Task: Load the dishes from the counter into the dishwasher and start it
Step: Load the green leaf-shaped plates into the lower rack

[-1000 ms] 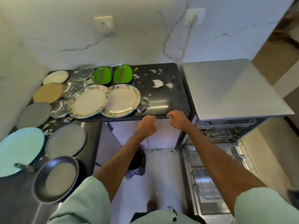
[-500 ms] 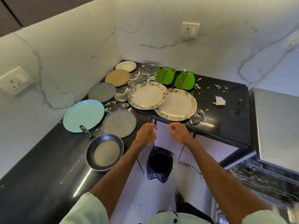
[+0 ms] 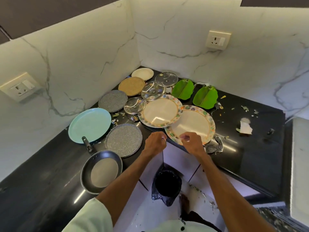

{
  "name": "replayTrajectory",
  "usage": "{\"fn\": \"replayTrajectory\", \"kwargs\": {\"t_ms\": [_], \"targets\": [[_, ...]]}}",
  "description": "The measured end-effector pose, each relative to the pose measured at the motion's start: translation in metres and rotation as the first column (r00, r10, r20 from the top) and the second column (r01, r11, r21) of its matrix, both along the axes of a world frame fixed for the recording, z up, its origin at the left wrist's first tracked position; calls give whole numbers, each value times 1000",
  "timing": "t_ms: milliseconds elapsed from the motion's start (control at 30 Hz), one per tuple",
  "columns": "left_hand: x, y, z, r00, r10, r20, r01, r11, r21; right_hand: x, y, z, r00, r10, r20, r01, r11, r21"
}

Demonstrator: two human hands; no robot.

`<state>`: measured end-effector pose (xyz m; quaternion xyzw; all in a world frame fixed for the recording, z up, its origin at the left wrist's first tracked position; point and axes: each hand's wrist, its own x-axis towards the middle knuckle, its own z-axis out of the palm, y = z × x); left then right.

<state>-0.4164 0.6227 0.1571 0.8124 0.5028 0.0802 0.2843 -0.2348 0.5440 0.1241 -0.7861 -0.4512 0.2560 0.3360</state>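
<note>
While the left hand (image 3: 155,143) is curling empty and the right hand (image 3: 192,143) is curling over the floral plate (image 3: 192,123), contact unclear, everything beyond them is apparently lying unloaded.

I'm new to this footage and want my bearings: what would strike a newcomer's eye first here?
Plates, glass lids and a frying pan crowd the black counter, with two bright green leaf-shaped dishes near the back wall. At the front edge two floral-rimmed plates overlap; the left hand and right hand, fingers curled, hover by the nearer one's rim.
</note>
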Motion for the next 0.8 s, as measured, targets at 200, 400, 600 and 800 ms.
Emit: {"fn": "replayTrajectory", "kwargs": {"t_ms": [200,400,600,800], "targets": [[46,20,4,995,94,14,-94,995,-16,26,37,0,997,70,-13,-70,997,13],[58,30,4,980,190,59,-190,982,0,35,65,3,985,170,-41,-170,985,-2],[63,42,3,967,245,67,-245,969,-13,40,85,9,977,197,-74,-195,980,43],[79,54,6,957,287,46,-287,958,-14,52,98,11,972,191,-136,-186,981,51]]}}
